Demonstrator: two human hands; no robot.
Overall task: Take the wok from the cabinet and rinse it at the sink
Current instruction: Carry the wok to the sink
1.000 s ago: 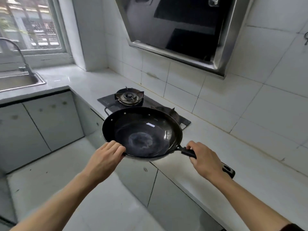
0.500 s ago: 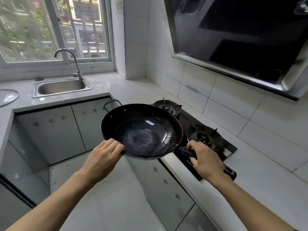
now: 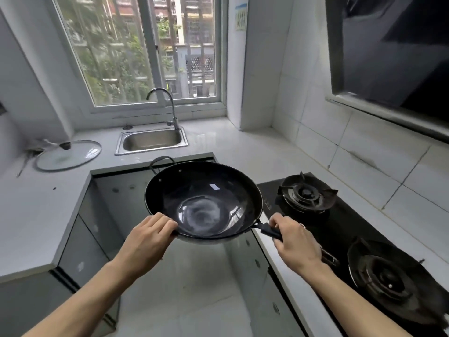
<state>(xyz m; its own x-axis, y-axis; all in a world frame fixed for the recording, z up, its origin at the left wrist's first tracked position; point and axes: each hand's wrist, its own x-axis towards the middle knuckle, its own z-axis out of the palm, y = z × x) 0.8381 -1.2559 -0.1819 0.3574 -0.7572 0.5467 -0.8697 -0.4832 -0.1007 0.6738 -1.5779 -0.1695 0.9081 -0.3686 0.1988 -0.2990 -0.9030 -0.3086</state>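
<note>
Two hands (image 3: 145, 242) (image 3: 295, 244), one wok (image 3: 204, 203), apparently dry

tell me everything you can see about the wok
The wok is a round, deep black pan of dark, glossy metal, with a pale cloudy patch at its bottom and light glinting off its inner wall. It has a long black handle on the near right and a small loop handle on the far rim. It holds nothing, is held about level in the air over the floor, open side up. The left hand grips its near rim; the right hand grips the long handle.
</note>
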